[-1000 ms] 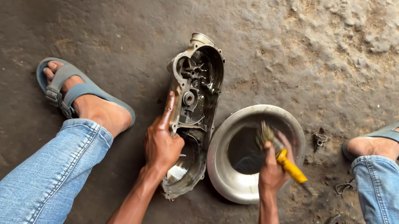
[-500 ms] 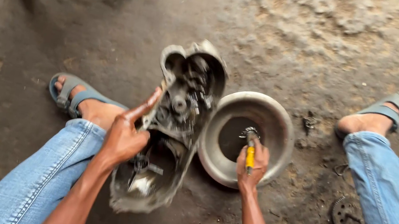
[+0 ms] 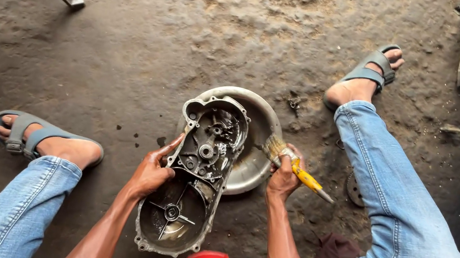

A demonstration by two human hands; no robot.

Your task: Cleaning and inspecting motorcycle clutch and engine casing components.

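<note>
Oil-stained concrete floor (image 3: pixel 149 52) is spreading around the seated person. Compared with the earlier frames, the engine cover (image 3: pixel 195 174) is now lying partly across the steel basin (image 3: pixel 259 159), its open inside facing up, where before it was standing beside the basin. The left hand (image 3: pixel 152 172) is gripping the cover's near edge, fingers curled around it. Just right of it, the right hand (image 3: pixel 284 176) is closed around the yellow-handled brush (image 3: pixel 293 165), now lifted clear of the basin with its bristles nearing the cover.
</note>
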